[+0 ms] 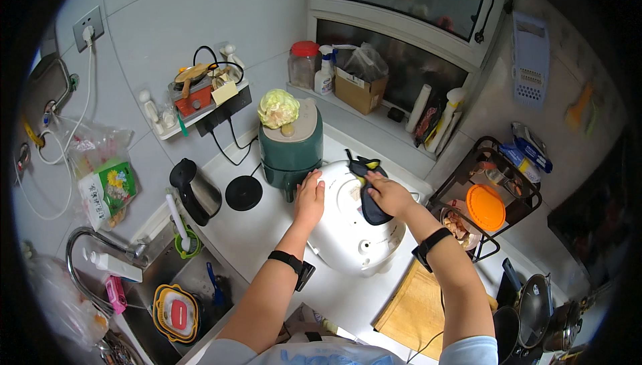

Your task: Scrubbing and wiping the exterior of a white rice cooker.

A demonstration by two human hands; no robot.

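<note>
A rounded white appliance (346, 244), probably a rice cooker, lies on the white counter with what looks like its underside facing up. My left hand (310, 195) rests flat on its left upper edge, fingers extended. In my right hand (388, 194) is a black cloth (375, 212) with yellow parts, pressed against the appliance's upper right surface. Part of the cloth is hidden under my fingers. Just behind the appliance stands a dark green air fryer (292, 156), and a cabbage (279, 108) sits on its top.
Left of me are a kettle (200, 192), its black base (244, 193) and a steel sink (150, 317) holding stacked baskets (161, 310). A wooden cutting board (414, 310) lies to the front right. Beyond it are a black rack (524, 209) and pans (534, 310).
</note>
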